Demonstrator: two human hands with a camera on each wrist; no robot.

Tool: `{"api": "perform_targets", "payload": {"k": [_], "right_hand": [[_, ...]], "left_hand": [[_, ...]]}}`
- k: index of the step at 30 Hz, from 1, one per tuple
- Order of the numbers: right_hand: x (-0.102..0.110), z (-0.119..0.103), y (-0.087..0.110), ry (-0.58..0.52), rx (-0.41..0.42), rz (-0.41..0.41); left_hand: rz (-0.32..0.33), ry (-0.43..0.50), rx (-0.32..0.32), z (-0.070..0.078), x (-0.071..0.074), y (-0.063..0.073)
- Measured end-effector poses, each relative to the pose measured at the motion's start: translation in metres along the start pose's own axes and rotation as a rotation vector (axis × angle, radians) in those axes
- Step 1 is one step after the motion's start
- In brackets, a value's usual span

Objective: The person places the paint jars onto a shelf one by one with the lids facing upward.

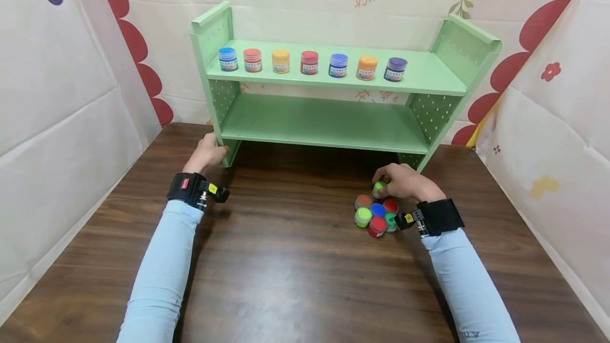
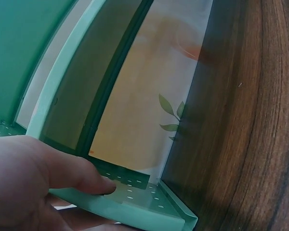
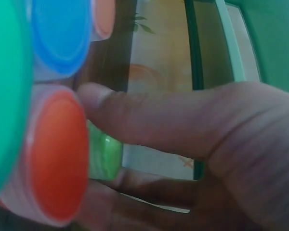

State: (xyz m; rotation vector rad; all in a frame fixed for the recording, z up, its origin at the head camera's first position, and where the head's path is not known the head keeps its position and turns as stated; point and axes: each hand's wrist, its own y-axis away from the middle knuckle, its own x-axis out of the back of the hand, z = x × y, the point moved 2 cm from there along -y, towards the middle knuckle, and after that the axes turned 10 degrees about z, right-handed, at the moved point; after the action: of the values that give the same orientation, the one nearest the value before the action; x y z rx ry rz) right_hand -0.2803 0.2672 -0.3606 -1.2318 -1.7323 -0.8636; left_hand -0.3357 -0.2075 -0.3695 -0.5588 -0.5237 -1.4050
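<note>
My left hand [image 1: 207,152] grips the lower left side panel of a mint-green two-tier shelf [image 1: 329,123]. The left wrist view shows the thumb on the inner face of the dotted panel [image 2: 135,195], with the other fingers behind it. My right hand [image 1: 405,180] has its thumb and fingers around a small jar with a light green lid [image 1: 379,189], partly hidden by the hand. Just in front of it a cluster of jars stands on the table: brown [image 1: 364,201], blue [image 1: 377,210], red [image 1: 391,206], light green [image 1: 362,217], dark green [image 1: 390,221] and another red [image 1: 377,226].
Along the upper shelf board [image 1: 429,70] stands a row of several jars, from a blue one [image 1: 227,59] at the left to a dark purple one [image 1: 395,69]. The shelf stands at the back of the brown wooden table [image 1: 267,279], before a printed cloth backdrop [image 1: 333,25].
</note>
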Motion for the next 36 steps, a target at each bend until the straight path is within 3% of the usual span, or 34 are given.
{"api": "perform_targets", "payload": {"k": [9, 16, 22, 28, 32, 36], "right_hand": [[0.005, 0.001, -0.003, 0.022, 0.035, 0.019], [0.037, -0.013, 0.014, 0.120, 0.096, 0.071], [0.088, -0.050, 0.028, 0.234, 0.185, 0.073], [0.154, -0.091, 0.049, 0.364, 0.233, 0.146], [0.199, -0.109, 0.056, 0.436, 0.192, 0.149], [0.239, -0.117, 0.048, 0.466, 0.103, 0.120]], "left_hand": [[-0.014, 0.023, 0.025, 0.001, 0.000, 0.000], [-0.006, 0.031, -0.016, 0.006, -0.004, -0.006], [-0.018, 0.005, 0.013, -0.001, 0.003, 0.002], [-0.029, 0.000, 0.007, -0.005, 0.009, 0.005], [-0.044, -0.008, -0.011, -0.005, 0.007, 0.004], [-0.041, -0.024, -0.040, 0.000, 0.000, 0.001]]}}
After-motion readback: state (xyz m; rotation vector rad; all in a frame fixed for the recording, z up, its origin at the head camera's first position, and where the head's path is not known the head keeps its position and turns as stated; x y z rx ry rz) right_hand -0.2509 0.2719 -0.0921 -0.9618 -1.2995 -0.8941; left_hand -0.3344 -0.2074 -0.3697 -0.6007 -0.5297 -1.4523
